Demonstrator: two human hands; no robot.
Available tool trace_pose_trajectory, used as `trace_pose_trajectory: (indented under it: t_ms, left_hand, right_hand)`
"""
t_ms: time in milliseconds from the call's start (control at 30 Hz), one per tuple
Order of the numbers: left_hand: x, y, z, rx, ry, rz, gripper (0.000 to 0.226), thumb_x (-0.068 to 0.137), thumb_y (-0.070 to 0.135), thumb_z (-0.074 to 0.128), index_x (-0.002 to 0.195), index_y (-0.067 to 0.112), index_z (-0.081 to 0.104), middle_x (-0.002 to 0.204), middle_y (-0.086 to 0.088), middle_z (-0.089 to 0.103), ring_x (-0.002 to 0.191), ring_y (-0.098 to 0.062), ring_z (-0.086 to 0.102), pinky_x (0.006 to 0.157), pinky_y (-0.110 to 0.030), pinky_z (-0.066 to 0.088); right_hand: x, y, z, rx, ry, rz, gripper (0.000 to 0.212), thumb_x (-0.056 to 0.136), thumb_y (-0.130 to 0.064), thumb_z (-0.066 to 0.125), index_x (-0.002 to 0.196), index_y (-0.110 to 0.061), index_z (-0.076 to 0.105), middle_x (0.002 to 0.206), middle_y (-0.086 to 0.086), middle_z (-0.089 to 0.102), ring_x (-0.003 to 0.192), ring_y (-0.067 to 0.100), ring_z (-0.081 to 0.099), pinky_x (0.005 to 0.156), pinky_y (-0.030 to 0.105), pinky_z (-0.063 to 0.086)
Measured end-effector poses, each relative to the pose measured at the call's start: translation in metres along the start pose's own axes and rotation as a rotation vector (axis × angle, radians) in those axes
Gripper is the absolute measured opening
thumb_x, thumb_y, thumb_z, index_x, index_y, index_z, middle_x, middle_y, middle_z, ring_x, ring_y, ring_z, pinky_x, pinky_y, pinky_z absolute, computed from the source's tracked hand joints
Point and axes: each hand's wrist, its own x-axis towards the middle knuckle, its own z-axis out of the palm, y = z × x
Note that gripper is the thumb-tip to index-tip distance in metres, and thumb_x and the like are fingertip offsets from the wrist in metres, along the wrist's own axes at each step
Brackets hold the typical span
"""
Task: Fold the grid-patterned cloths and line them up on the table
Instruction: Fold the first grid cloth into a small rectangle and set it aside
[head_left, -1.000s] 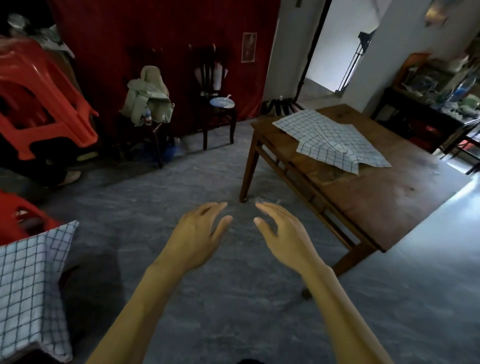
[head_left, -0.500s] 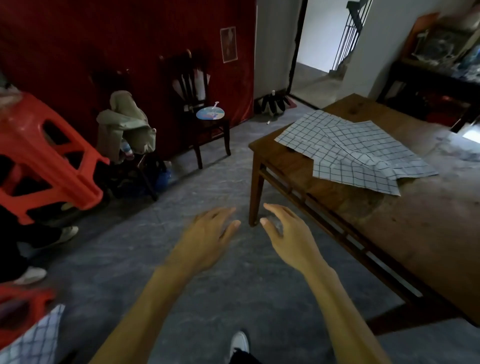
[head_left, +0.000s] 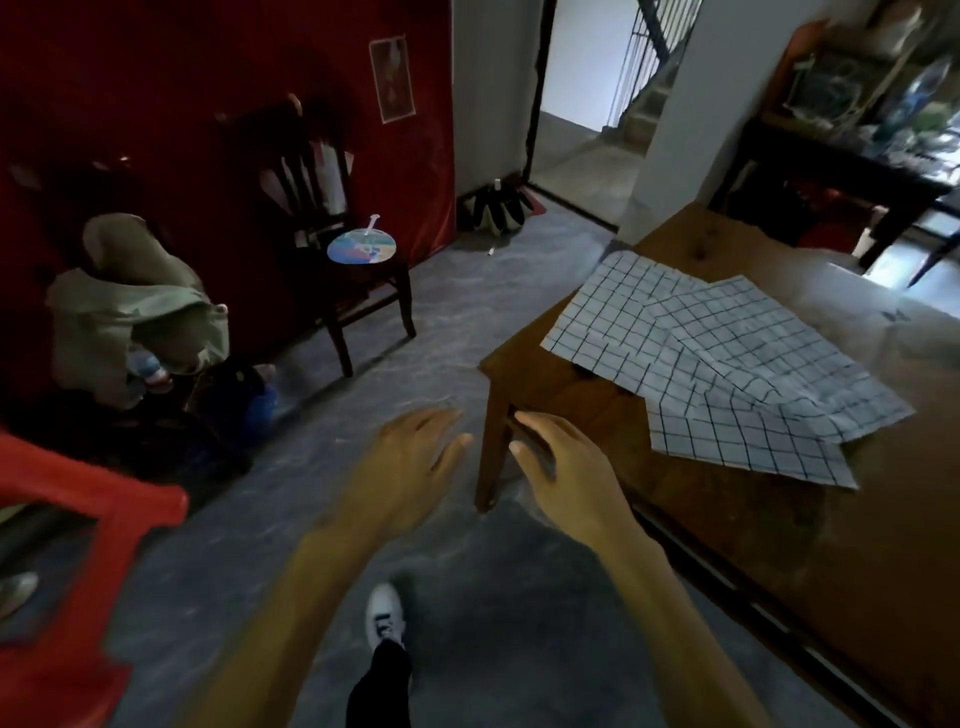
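Several white cloths with a dark grid (head_left: 717, 358) lie unfolded and overlapping on the near left corner of a brown wooden table (head_left: 753, 519). My left hand (head_left: 405, 462) hangs over the grey floor, fingers relaxed and holding nothing. My right hand (head_left: 566, 467) is stretched out in front of the table's corner leg, fingers loosely spread and holding nothing. Both hands are short of the cloths and touch neither them nor the table.
A dark wooden chair (head_left: 358, 280) with a round fan on its seat stands by the red wall. A green garment (head_left: 130, 322) hangs over another chair at left. Red plastic stools (head_left: 78, 519) sit at the lower left. My white shoe (head_left: 385, 613) is on the floor.
I have walked closer to the table, so it and the cloths loom larger on the right. The grid cloth at lower left has left the view. Both hands stay held out and free.
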Motion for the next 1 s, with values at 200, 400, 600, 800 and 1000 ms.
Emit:
trace_pose_trajectory:
  t_ms: [200,400,600,800,1000]
  left_hand:
    - [0.13,-0.064,-0.028,-0.012,-0.073,0.12,0.046,0.099,0.043,0.036,0.138,0.019,0.044,0.141,-0.002,0.047,0.128,-0.017,0.042,0.104,-0.025,0.027]
    - [0.25,-0.081,-0.052,-0.012,-0.272,0.253,0.047,0.099,0.041,0.032,0.142,0.021,0.036,0.147,-0.001,0.038,0.134,-0.017,0.034,0.112,-0.035,0.025]
    - [0.349,-0.091,-0.032,-0.055,-0.372,0.371,0.052,0.096,0.051,0.032,0.141,0.025,0.038,0.145,-0.001,0.041,0.133,-0.018,0.038,0.109,-0.044,0.032]
    - [0.45,-0.076,-0.011,0.02,-0.441,0.485,0.049,0.097,0.047,0.034,0.141,0.025,0.037,0.145,-0.002,0.041,0.132,-0.019,0.038,0.109,-0.043,0.033]
    - [0.538,-0.058,0.002,0.145,-0.5,0.603,0.051,0.095,0.05,0.033,0.142,0.028,0.033,0.146,-0.001,0.038,0.132,-0.02,0.037,0.107,-0.043,0.037]
  right_hand:
    - [0.123,-0.015,0.023,-0.051,0.034,0.114,0.042,0.097,-0.039,0.048,0.136,-0.022,0.048,0.137,-0.003,0.052,0.123,0.01,0.048,0.102,0.023,0.038]
    - [0.208,-0.012,0.026,-0.023,0.129,0.268,0.039,0.098,-0.039,0.046,0.133,-0.021,0.049,0.131,-0.001,0.053,0.108,0.006,0.046,0.099,0.028,0.041]
    - [0.274,0.018,0.03,-0.04,0.197,0.424,0.039,0.097,-0.039,0.046,0.134,-0.024,0.048,0.135,-0.002,0.051,0.114,0.009,0.05,0.097,0.026,0.041]
    - [0.339,0.067,0.023,-0.025,0.325,0.528,0.041,0.098,-0.037,0.047,0.137,-0.023,0.047,0.139,-0.001,0.049,0.124,0.013,0.047,0.1,0.026,0.036]
    - [0.397,0.108,0.009,0.003,0.451,0.636,0.04,0.098,-0.035,0.047,0.136,-0.022,0.047,0.138,0.001,0.05,0.122,0.014,0.049,0.096,0.025,0.035]
